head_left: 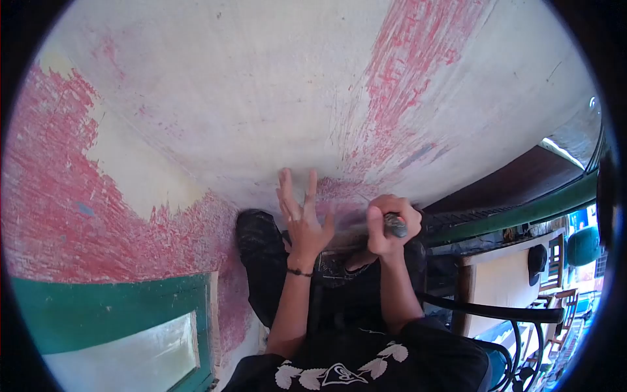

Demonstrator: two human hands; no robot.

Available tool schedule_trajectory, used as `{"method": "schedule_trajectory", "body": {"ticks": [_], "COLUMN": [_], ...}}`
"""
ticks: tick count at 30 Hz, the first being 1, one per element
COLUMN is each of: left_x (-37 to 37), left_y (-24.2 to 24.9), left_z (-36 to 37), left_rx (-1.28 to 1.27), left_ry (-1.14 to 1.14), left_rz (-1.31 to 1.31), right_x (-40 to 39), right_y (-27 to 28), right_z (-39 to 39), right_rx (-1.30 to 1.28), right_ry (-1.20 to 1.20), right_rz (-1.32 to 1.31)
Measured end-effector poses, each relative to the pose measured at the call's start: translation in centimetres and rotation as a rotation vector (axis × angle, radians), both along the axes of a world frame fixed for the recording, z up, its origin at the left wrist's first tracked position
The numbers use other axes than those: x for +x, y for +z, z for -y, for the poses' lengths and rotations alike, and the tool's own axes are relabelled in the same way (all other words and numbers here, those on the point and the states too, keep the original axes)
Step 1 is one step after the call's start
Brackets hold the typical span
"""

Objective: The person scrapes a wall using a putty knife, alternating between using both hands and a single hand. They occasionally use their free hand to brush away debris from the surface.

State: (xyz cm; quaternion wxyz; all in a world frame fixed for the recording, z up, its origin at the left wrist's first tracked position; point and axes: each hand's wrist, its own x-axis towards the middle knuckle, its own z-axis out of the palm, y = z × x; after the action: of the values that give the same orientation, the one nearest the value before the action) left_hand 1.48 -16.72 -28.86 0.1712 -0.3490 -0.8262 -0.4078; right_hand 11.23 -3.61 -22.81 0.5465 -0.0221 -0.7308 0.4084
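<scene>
Right hand [394, 225] grips a dark handle [395, 225] — left fingers [312, 183] spread near the wall [248, 98].

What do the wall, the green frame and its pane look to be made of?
Wall: probably matte plaster; pale, smooth areas meet ragged, scratchy red patches.
Green frame: likely painted wood, slightly glossy; straight-edged, with light nicks.
Pane: probably glass, though glossy plastic is possible; it shows cloudy, pale reflections.

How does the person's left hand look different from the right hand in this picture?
The left hand is open, its fingers spread; the right hand is closed around a dark handle. The left hand has a dark bracelet at its wrist; the right hand has none. Both are ungloved, near the patchy wall.
</scene>
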Motion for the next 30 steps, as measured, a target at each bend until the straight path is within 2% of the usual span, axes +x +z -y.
{"method": "schedule_trajectory", "body": {"ticks": [2, 4, 6, 8, 10, 11, 12, 14, 15, 17, 18, 19, 20, 23, 26, 27, 30], "left_x": [-0.1, -0.6, 0.3, 0.8, 2.8, 4.2, 5.6, 7.8, 7.6, 9.0, 8.2, 7.8, 7.5, 5.6, 2.6, 1.9, 0.2], "left_y": [0.8, 1.7, 1.2, -1.9, -5.8, -9.2, -12.8, -18.2, -18.3, -19.0, -18.2, -15.3, -11.7, -6.5, -4.1, -4.0, -3.7], "left_z": [-1.7, -4.2, -5.7, -6.8, -6.5, -5.6, -4.4, -2.0, -2.0, -0.5, -0.6, -0.8, -1.4, -3.2, -4.4, -4.6, -5.3], "left_rx": [0.114, 0.021, -0.1, -0.252, -0.359, -0.337, -0.309, -0.514, -0.401, -0.167, -0.071, 0.191, 0.464, 1.187, 1.071, 1.052, 1.02], "left_ry": [-0.004, -0.017, -0.119, -0.301, -0.484, -0.527, -0.566, -0.515, -0.558, -0.623, -0.741, -0.746, -0.745, -0.9, -0.501, -0.449, -0.279], "left_rz": [-0.064, -0.2, -0.274, -0.296, -0.206, 0.007, 0.217, 0.658, 0.809, 1.141, 1.101, 1.247, 1.37, 1.383, 1.211, 1.222, 1.286], "right_x": [1.9, 3.1, 4.5, 6.2, 7.7, 7.9, 8.3, 9.2, 9.8, 10.5, 10.2, 9.8, 9.4, 7.5, 4.6, 4.0, 0.9], "right_y": [-1.5, -3.0, -3.0, -2.2, -0.9, -0.1, 1.0, 0.3, -0.3, -2.1, -2.3, -2.7, -4.5, -9.8, -13.1, -13.2, -13.6], "right_z": [0.1, -0.4, -1.2, -2.4, -2.9, -3.2, -3.0, -3.1, -3.1, -2.5, -1.6, -1.1, -1.0, 0.3, 2.2, 2.8, 4.0], "right_rx": [-0.201, -0.352, -0.279, -0.148, -0.066, -0.02, -0.082, -0.166, -0.211, -0.472, -0.582, -0.684, -0.633, -0.553, -0.637, -0.65, -0.361], "right_ry": [0.057, 0.093, -0.055, -0.216, -0.291, -0.326, -0.295, -0.301, -0.303, -0.157, -0.083, -0.011, 0.019, 0.013, 0.128, 0.154, 0.05], "right_rz": [-0.059, -0.155, -0.024, 0.17, 0.346, 0.426, 0.452, 0.315, 0.255, 0.075, -0.022, -0.131, -0.127, 0.048, 0.125, 0.191, 0.204]}}
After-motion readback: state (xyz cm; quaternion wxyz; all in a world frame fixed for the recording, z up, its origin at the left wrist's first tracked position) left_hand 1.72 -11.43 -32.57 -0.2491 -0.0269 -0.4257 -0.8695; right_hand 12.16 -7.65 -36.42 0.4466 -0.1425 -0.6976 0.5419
